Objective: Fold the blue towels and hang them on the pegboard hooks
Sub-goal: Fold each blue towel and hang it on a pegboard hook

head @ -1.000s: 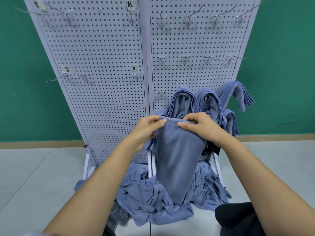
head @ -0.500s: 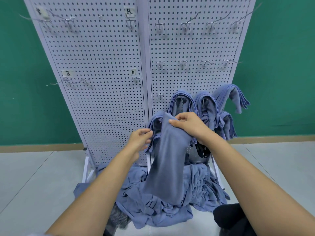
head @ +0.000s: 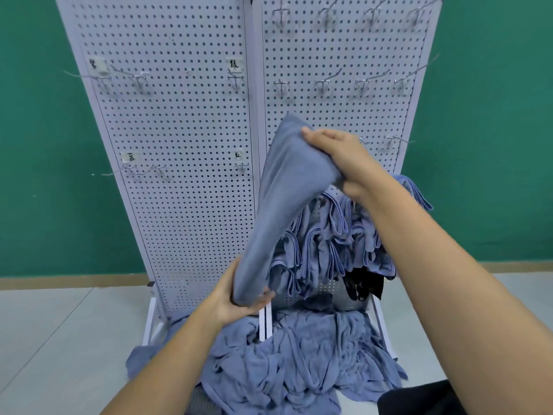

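I hold a folded blue towel [head: 278,199] stretched upright in front of the white pegboard [head: 191,145]. My right hand [head: 338,157] grips its upper end, just below a row of bare hooks [head: 363,85]. My left hand [head: 239,298] grips its lower end from underneath. Behind the towel, several folded blue towels [head: 332,241] hang on the lower hooks of the right panel. A heap of unfolded blue towels [head: 287,363] lies on the floor at the foot of the board.
The left panel carries small paper labels [head: 130,157] and bare hooks [head: 134,79]. A green wall [head: 39,145] stands behind the board. Something black [head: 363,284] hangs under the hung towels, and dark cloth [head: 419,399] lies at the bottom right. Grey floor tiles surround the heap.
My right hand lifted the towel's top end higher on the board. My left hand moved down and took hold of the lower end. The view tilted upward.
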{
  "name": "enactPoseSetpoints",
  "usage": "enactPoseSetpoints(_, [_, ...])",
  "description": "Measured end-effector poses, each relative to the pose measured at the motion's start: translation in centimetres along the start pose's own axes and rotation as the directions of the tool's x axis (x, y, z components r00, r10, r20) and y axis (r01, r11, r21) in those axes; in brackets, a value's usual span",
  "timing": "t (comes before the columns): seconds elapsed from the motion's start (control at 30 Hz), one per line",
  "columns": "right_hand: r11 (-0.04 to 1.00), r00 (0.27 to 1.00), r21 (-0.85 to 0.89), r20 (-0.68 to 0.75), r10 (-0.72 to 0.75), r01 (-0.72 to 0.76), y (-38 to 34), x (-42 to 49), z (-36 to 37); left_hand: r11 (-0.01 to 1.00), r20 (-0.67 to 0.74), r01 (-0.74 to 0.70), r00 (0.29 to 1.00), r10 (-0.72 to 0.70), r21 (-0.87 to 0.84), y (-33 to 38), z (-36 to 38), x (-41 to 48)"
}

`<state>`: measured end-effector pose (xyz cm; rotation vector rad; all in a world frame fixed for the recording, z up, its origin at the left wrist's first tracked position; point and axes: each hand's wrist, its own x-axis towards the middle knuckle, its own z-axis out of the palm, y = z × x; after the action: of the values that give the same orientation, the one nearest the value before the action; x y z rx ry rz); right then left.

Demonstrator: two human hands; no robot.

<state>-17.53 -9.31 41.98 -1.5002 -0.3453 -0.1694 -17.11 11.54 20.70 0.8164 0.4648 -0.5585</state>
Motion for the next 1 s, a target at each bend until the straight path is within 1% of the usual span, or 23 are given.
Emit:
enactPoseSetpoints(0.07, [0.998, 0.997, 0.061, -0.074, 0.021, -0.016, 1.0, -0.3, -1.9, 0.999, 0.056, -0.048, 0.997, 0.048, -0.011, 0.2, 0.2, -0.4])
enactPoseSetpoints(0.13, [0.991, 0.978, 0.097, -0.178, 0.109, -0.093, 3.6, -0.7, -4.1, 0.994, 0.059, -0.105, 0.993, 0.104, 0.030, 0.9, 0.3, -0.8])
enactPoseSetpoints(0.23, [0.954, 0.904, 0.093, -0.305, 0.299, -0.284, 8.7, -1.7, -7.3, 0.975, -0.045, -0.189, 0.980, 0.196, 0.118, 2.9, -1.2, -0.9])
enactPoseSetpoints(0.3, [0.909, 0.852, 0.068, -0.327, 0.410, -0.411, 11.9, -2.8, -8.7, 0.956, -0.058, -0.218, 0.971, 0.233, 0.193, 4.5, -2.7, -1.2])
enactPoseSetpoints(0.37, [0.857, 0.810, 0.080, -0.290, 0.509, -0.510, 14.4, -4.0, -9.6, 0.937, -0.027, -0.216, 0.972, 0.232, 0.274, 5.6, -3.7, -1.8])
enactPoseSetpoints(0.47, [0.791, 0.770, 0.088, -0.183, 0.611, -0.606, 17.0, -5.0, -10.3, 0.900, 0.027, -0.190, 0.980, 0.195, 0.391, 6.8, -5.0, -2.6])
enactPoseSetpoints(0.53, [0.768, 0.763, 0.104, -0.088, 0.640, -0.632, 17.9, -5.4, -10.3, 0.887, 0.002, -0.170, 0.982, 0.187, 0.429, 7.3, -6.0, -2.5])
enactPoseSetpoints(0.6, [0.754, 0.760, 0.124, 0.003, 0.650, -0.645, 18.3, -5.6, -10.2, 0.877, -0.040, -0.173, 0.976, 0.213, 0.447, 7.7, -6.7, -2.6])
enactPoseSetpoints(0.63, [0.747, 0.754, 0.116, 0.039, 0.656, -0.655, 18.3, -5.8, -10.1, 0.874, -0.045, -0.186, 0.972, 0.230, 0.450, 7.9, -7.0, -2.7])
enactPoseSetpoints(0.7, [0.736, 0.736, 0.038, 0.088, 0.671, -0.676, 18.5, -6.0, -10.2, 0.857, -0.047, -0.218, 0.962, 0.270, 0.467, 8.3, -7.4, -3.0])
enactPoseSetpoints(0.77, [0.735, 0.729, -0.020, 0.114, 0.675, -0.678, 18.8, -6.0, -10.5, 0.814, -0.055, -0.244, 0.946, 0.319, 0.528, 8.5, -7.7, -3.2])
enactPoseSetpoints(0.83, [0.742, 0.734, -0.018, 0.131, 0.666, -0.670, 19.1, -6.0, -10.6, 0.760, -0.075, -0.252, 0.927, 0.366, 0.599, 8.6, -8.1, -3.2])
enactPoseSetpoints(0.93, [0.746, 0.739, -0.020, 0.121, 0.663, -0.666, 19.5, -5.9, -10.8, 0.714, -0.063, -0.215, 0.938, 0.341, 0.667, 8.4, -8.2, -3.7])
enactPoseSetpoints(1.0, [0.756, 0.746, -0.055, 0.126, 0.653, -0.652, 19.8, -5.8, -10.9, 0.705, -0.025, -0.220, 0.947, 0.320, 0.674, 8.4, -8.1, -4.0])
